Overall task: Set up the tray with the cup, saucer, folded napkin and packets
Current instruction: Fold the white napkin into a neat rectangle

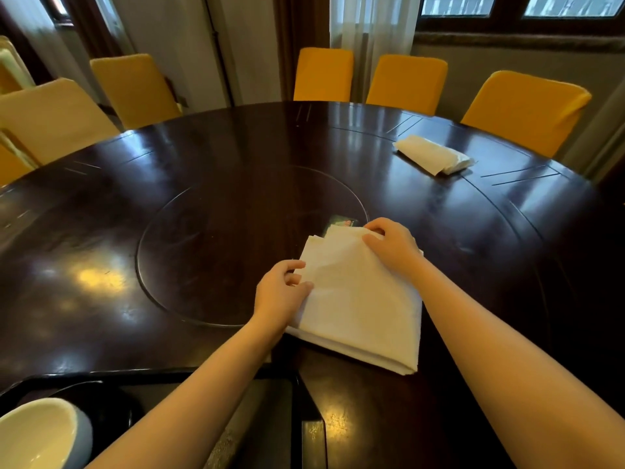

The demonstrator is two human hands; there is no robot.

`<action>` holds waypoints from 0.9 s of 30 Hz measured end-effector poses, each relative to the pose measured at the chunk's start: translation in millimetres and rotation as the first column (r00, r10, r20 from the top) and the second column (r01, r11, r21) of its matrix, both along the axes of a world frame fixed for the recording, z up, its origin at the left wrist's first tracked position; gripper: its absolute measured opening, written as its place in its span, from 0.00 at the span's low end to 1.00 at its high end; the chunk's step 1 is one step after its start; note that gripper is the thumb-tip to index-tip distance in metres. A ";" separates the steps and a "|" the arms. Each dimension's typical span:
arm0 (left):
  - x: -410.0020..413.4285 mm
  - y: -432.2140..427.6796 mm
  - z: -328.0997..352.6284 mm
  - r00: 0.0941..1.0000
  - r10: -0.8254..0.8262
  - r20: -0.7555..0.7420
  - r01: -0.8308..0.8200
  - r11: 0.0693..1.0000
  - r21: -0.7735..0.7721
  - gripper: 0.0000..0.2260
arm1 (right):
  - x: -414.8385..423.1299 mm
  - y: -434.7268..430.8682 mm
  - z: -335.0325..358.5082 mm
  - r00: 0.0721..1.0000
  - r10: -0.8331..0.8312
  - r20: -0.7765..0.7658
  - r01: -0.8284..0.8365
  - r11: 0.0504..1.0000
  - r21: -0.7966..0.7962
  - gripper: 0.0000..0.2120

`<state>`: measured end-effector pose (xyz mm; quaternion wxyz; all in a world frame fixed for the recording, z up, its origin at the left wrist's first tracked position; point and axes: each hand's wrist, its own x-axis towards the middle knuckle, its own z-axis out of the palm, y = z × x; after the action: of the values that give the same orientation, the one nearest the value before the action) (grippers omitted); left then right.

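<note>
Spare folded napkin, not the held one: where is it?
Head view: spare folded napkin lies far right on the round table, near the rightmost yellow chair.

Dim daylight from the curtained window (453, 5) glares off the dark polished table (236, 164), wide-angle distortion bending the soft edges.

Napkin (358, 299) on table (203, 198), tray (297, 418) before it.

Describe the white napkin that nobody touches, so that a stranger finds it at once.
Start from the big round dark table. On its far right part, before the rightmost yellow chair, lies a narrow folded white napkin, alone. The larger napkin, nearer, is held by the left hand and the right hand; this one is untouched.
</note>
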<state>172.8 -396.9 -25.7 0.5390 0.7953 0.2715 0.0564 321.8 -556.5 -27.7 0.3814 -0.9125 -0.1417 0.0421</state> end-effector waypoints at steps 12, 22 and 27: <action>-1.4 22.5 -30.1 0.997 0.046 0.063 -0.061 0.966 0.252 0.19 | -0.9 50.0 -25.0 0.972 0.014 0.234 0.015 0.993 -0.119 0.11; -3.2 16.6 -39.2 0.997 -0.036 0.068 0.003 0.904 0.428 0.21 | -3.5 47.3 -33.5 0.941 -0.004 0.339 0.095 0.964 -0.250 0.12; -2.5 4.4 -48.3 0.920 -0.388 -0.056 0.259 0.495 0.830 0.23 | -68.6 58.8 -27.0 0.876 0.204 0.437 -0.075 0.953 -0.295 0.18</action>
<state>170.3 -392.5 -74.0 0.1230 0.9837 0.0209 0.1291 253.1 -497.7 -54.8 0.2052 -0.9265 -0.2876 -0.1298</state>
